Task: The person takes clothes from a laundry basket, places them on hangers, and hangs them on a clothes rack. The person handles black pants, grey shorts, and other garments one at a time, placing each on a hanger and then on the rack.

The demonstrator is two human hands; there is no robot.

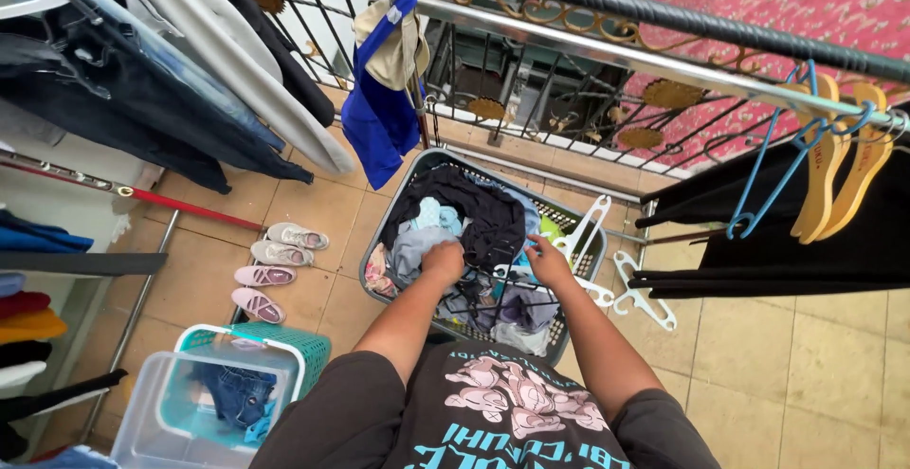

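A grey plastic laundry basket [396,189] stands on the tiled floor below me, full of mixed clothes, with a black garment [483,213] on top. My left hand [443,261] is closed on a grey-blue cloth [414,246] in the pile. My right hand [547,261] reaches into the basket among white plastic hangers [588,227] and seems to touch one; its grip is unclear. Dark wire hangers lie between the clothes under both hands.
A metal rail [607,52] carries blue and wooden hangers [834,161] and a black garment at right. A blue cloth [379,118] hangs on a post. Hanging clothes fill the left. Two pairs of shoes [275,270] and a teal basket [256,384] sit lower left.
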